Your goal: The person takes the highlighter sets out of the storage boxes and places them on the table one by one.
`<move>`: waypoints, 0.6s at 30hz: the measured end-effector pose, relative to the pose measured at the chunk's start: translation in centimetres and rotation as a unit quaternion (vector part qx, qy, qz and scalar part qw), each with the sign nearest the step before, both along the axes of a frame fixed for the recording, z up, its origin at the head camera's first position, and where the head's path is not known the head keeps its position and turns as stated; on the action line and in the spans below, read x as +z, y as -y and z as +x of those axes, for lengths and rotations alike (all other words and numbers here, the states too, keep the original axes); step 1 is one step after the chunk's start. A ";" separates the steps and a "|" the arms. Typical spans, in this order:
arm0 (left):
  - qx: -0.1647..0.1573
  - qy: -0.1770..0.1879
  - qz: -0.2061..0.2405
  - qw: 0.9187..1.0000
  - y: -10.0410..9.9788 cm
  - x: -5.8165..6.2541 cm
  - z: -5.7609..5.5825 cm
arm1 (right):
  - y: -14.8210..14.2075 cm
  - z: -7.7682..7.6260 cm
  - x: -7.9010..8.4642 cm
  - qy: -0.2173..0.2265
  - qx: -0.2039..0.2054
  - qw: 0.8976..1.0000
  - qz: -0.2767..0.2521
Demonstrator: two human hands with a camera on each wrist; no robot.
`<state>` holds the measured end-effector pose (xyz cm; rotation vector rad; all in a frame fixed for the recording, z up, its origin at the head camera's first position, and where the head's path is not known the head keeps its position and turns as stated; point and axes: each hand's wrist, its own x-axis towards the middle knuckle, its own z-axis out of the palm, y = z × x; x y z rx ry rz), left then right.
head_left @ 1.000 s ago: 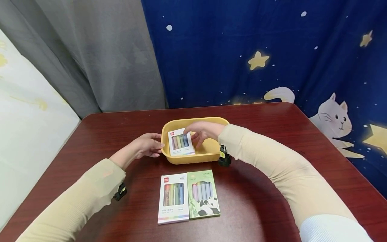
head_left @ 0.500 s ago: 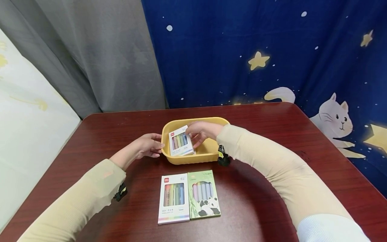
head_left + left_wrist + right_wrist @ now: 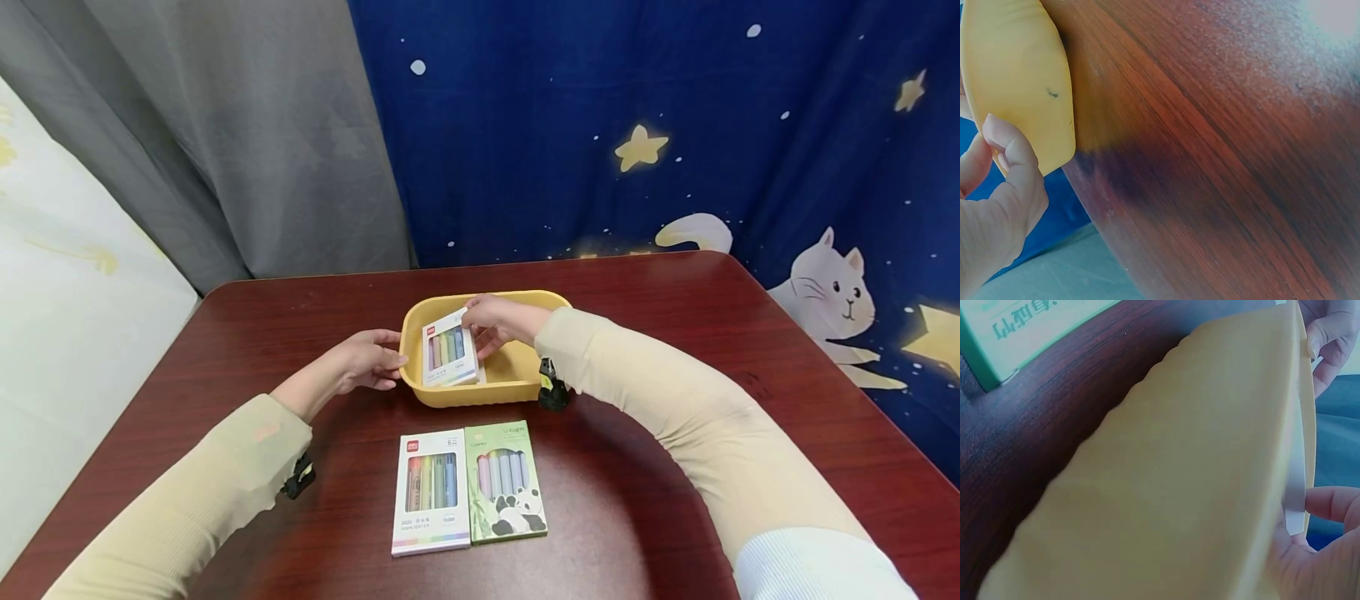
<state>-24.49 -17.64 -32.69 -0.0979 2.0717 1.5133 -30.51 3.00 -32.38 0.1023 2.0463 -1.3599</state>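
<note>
My right hand point(image 3: 495, 323) reaches into a yellow plastic basket point(image 3: 528, 360) and pinches the upper right edge of a white highlighter box point(image 3: 450, 346), which is tilted with its top edge raised. A white sliver shows beneath the box's lower right corner. In the right wrist view, thumb and fingers lie on either side of the box's pale edge point(image 3: 1295, 487). At the basket's left end, my left hand point(image 3: 369, 360) holds the rim. The left wrist view has its thumb and fingers point(image 3: 1019, 150) at that rim, with part of the hand cut off.
On the dark red wooden table point(image 3: 300, 308), a second white highlighter box point(image 3: 430, 492) lies in front of the basket. Right beside it is a green pen box point(image 3: 506, 482) with pandas on it. Grey and blue curtains point(image 3: 525, 133) hang behind the table.
My right hand has taken hold of the highlighter box in the basket and raised its top edge, tilting it and shifting it slightly right. My left hand stays at the rim.
</note>
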 end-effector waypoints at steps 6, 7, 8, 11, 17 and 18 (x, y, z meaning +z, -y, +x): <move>-0.005 -0.004 0.007 1.000 -0.2 0.3 0.2 | -0.3 0.1 0.3 -0.013 -0.010 1.000 -0.007; -0.006 -0.003 0.007 1.000 -0.3 0.3 0.2 | -0.4 0.1 0.4 -0.017 -0.011 1.000 -0.007; -0.004 -0.004 -0.001 1.000 -0.4 0.3 0.2 | -0.4 0.1 0.5 -0.020 -0.012 1.000 -0.006; -0.007 -0.002 0.009 1.000 -0.4 0.2 0.2 | -0.7 0.1 0.7 -0.028 -0.016 0.999 -0.008; 0.002 0.007 -0.008 1.000 -0.6 0.2 0.0 | -1.5 -0.1 0.8 -0.044 -0.028 0.999 -0.016; 0.004 0.008 -0.011 1.000 -0.6 0.2 -0.1 | -1.7 -0.1 0.9 -0.047 -0.029 0.998 -0.016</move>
